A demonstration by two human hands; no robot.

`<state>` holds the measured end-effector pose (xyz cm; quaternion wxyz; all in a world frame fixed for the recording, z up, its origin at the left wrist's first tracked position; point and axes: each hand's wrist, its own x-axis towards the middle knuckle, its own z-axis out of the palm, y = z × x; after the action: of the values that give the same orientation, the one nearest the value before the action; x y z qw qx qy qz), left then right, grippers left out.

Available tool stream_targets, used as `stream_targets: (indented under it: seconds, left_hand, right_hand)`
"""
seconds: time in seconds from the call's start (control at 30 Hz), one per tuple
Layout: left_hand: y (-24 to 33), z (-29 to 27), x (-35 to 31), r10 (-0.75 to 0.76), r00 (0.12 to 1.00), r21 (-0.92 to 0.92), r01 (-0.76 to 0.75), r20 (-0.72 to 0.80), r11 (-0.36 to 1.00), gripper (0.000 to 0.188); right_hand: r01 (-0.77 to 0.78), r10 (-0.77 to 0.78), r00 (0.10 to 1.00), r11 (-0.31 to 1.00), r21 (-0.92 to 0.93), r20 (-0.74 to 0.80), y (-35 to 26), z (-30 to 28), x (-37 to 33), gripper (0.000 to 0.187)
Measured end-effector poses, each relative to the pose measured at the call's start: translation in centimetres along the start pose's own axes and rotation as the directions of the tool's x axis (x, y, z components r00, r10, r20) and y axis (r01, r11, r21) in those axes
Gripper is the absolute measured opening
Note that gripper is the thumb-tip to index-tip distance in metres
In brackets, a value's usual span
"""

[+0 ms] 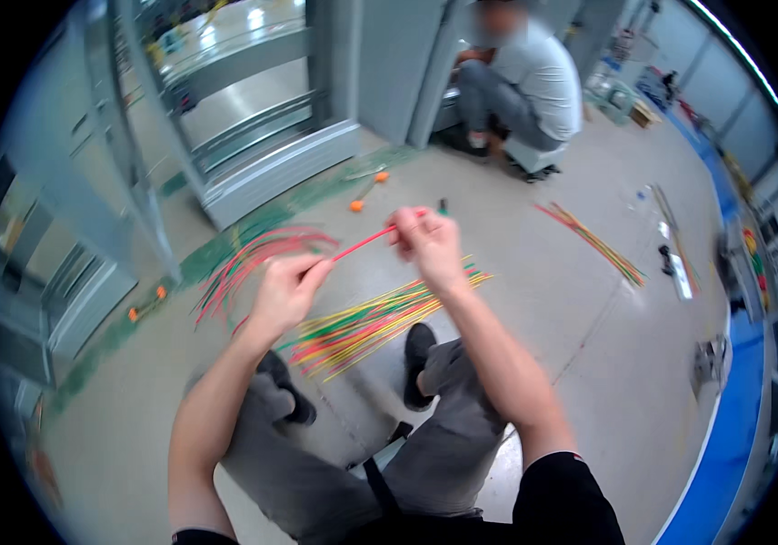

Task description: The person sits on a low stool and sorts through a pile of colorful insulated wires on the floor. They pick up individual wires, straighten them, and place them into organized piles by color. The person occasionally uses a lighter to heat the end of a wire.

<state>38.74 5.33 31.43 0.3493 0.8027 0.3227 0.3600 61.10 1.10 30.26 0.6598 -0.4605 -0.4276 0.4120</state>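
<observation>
A thin red wire is stretched in the air between my two hands, sloping up to the right. My left hand pinches its lower end, and my right hand is closed round the upper part. Below them on the floor, between and ahead of my shoes, lies a spread bundle of yellow, green and red wires. To the left of it is a bunch of curved red and green wires, partly behind my left hand and blurred.
Grey metal cabinets stand ahead and left. Tools with orange ends lie on the floor before them. A person in a white shirt sits low at a cabinet. Another wire bundle lies to the right, near a blue floor strip.
</observation>
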Motion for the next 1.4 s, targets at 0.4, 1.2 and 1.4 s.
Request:
stream_targets:
  seconds: [0.4,1.2,1.4]
  left_hand:
    - [0.4,0.6,0.4,-0.082,0.993,-0.221,0.1,0.086,0.97,0.018]
    - [-0.7,-1.3,-0.1,0.103,0.994,-0.071,-0.106,-0.046,0.992,0.016]
    - [-1.5,-2.0,0.2,0.07,0.998,-0.009,-0.069,0.012,0.998,0.015]
  right_hand:
    - [-0.198,0.189,0.98,0.963,0.183,0.065,0.1,-3.0,-0.2,0.036]
    - [-0.1,0.1,0.995,0.903,0.417,0.021,-0.9,-2.7,1.2,0.041]
    - [-0.086,0.073,0.995,0.968,0.235,0.064,-0.2,-0.7,0.3,0.03]
